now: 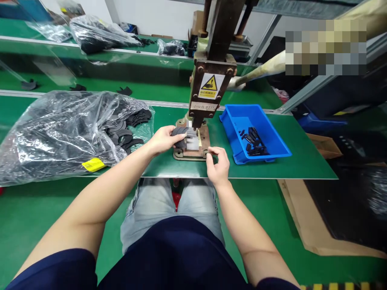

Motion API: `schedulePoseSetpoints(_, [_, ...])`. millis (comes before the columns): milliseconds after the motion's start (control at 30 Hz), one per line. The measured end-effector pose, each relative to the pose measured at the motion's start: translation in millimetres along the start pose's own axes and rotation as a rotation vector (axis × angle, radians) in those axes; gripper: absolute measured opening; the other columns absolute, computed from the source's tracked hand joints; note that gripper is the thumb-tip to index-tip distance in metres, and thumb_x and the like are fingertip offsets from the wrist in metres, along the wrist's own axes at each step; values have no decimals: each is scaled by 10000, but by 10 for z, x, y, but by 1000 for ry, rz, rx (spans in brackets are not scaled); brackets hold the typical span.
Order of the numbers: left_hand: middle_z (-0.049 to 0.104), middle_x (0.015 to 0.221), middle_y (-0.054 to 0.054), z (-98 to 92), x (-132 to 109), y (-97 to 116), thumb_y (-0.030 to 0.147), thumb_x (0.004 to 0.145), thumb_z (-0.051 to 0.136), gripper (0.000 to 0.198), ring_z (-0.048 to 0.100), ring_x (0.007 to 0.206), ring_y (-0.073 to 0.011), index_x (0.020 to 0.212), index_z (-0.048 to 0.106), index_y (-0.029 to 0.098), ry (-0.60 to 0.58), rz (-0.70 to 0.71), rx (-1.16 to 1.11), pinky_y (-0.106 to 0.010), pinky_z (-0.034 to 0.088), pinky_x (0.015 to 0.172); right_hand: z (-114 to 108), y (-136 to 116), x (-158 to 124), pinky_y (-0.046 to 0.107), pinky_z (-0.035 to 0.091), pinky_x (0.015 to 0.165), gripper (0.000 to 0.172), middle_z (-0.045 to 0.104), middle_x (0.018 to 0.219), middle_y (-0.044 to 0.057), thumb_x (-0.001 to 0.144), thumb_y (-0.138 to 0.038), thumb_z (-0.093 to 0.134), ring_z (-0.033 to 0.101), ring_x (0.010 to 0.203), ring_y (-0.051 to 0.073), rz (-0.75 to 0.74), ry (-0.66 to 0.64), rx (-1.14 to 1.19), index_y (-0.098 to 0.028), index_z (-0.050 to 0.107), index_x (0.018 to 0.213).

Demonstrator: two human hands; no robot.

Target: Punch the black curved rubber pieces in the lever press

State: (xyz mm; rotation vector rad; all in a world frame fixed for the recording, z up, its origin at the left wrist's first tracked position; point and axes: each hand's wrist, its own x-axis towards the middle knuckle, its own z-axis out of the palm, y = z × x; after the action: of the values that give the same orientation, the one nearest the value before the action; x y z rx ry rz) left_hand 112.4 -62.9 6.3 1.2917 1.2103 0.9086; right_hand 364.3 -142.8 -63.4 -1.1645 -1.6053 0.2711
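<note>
Green table (302, 169) spreads below; left hand (163, 141) pinches a dark curved piece (179, 132).

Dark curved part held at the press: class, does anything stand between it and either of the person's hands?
Nothing visible stands between the left hand and the dark curved part: they touch. Toward the right hand, the silvery metal block on the press base stands between.
</note>
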Motion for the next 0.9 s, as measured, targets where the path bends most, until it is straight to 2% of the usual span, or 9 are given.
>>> schedulePoseSetpoints(167, [751, 814, -21, 110, 255, 1, 451, 768, 935, 400, 659, 640, -135, 922, 715, 154, 42, 34, 53, -230, 508, 562, -29, 123, -99, 428, 607, 919, 211, 726, 1097, 96, 1018, -316, 601, 693, 1020, 221, 37, 38, -12, -223, 695, 1183])
schedulePoseSetpoints(300, [749, 801, -29, 131, 296, -53, 458, 786, 928, 397, 656, 619, -131, 926, 712, 157, 23, 9, 29, -232, 523, 553, -17, 115, -102, 436, 606, 931, 184, 738, 1090, 93, 1010, -302, 612, 702, 1041, 231, 30, 27, -11, -234, 702, 1155])
schedulePoseSetpoints(500, [743, 774, -24, 169, 358, -54, 436, 736, 973, 420, 639, 594, -119, 910, 713, 157, 51, -14, 16, -217, 513, 544, -27, 108, -104, 441, 608, 930, 162, 747, 1072, 88, 1014, -301, 603, 709, 1027, 233, 32, 32, -6, -242, 705, 1125])
schedulePoseSetpoints(700, [739, 771, -13, 107, 463, -26, 382, 784, 924, 328, 630, 602, -108, 891, 716, 151, 133, -54, 63, -193, 499, 530, -34, 92, -111, 437, 605, 913, 161, 749, 1065, 88, 1018, -299, 594, 708, 1015, 230, 42, 37, -6, -241, 704, 1121])
schedulePoseSetpoints(900, [763, 791, -36, 88, 340, -1, 419, 774, 929, 362, 658, 610, -132, 901, 731, 145, -1, -66, 68, -217, 513, 526, -40, 87, -110, 422, 602, 881, 156, 747, 1054, 85, 1016, -293, 598, 706, 999, 224, 43, 28, -1, -240, 709, 1112])
